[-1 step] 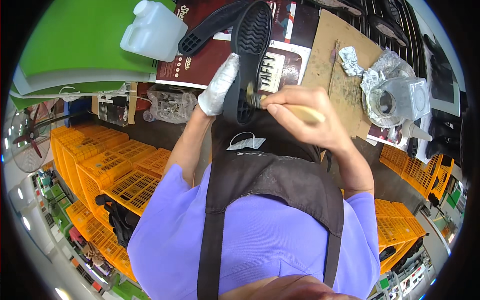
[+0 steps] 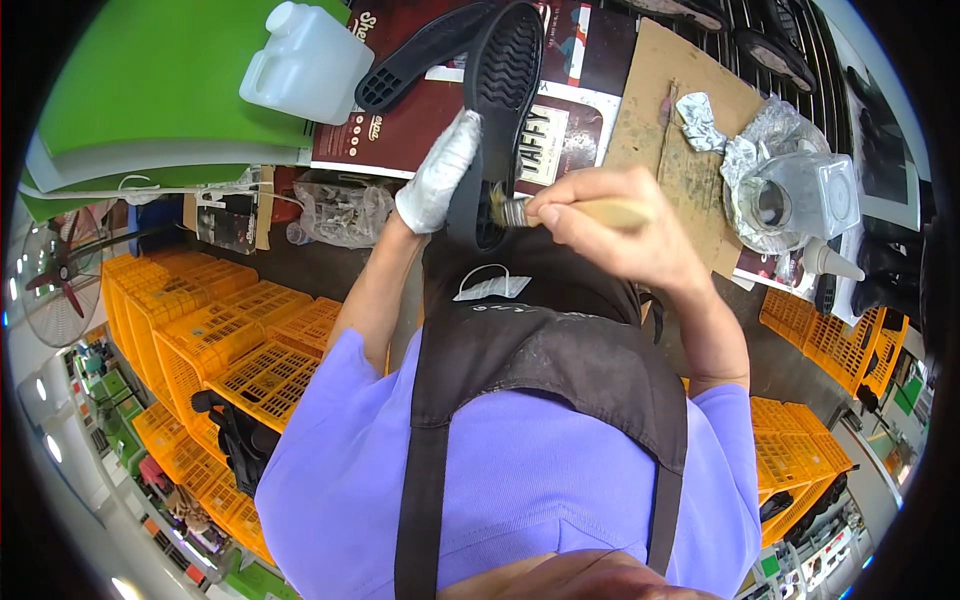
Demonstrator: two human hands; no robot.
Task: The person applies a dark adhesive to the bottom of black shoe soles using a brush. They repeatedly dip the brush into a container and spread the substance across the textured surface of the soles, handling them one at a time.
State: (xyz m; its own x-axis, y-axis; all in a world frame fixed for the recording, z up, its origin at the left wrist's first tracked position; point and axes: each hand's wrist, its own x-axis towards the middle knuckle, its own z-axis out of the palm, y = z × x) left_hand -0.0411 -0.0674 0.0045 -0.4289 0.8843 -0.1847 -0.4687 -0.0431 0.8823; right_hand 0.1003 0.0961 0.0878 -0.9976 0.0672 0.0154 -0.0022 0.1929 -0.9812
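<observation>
A black shoe sole with its hollow inner side up stands lengthwise in front of me, heel toward my apron. My left hand, in a white glove or wrapping, grips its left edge; the fingertips beneath are hidden. My bare right hand is closed around the pale wooden handle of a paintbrush. The brush's bristles touch the gridded heel part of the sole. Another black sole lies just beyond, to the left.
A white plastic jug stands at the back left. Stained cardboard lies to the right, beside a clear plastic container tilted on crumpled wrapping. A white nozzle sits nearby. Orange crates are stacked behind on both sides.
The brush has shifted slightly toward the heel end of the sole, with my right hand tilting along. My left hand and the sole stay nearly in place.
</observation>
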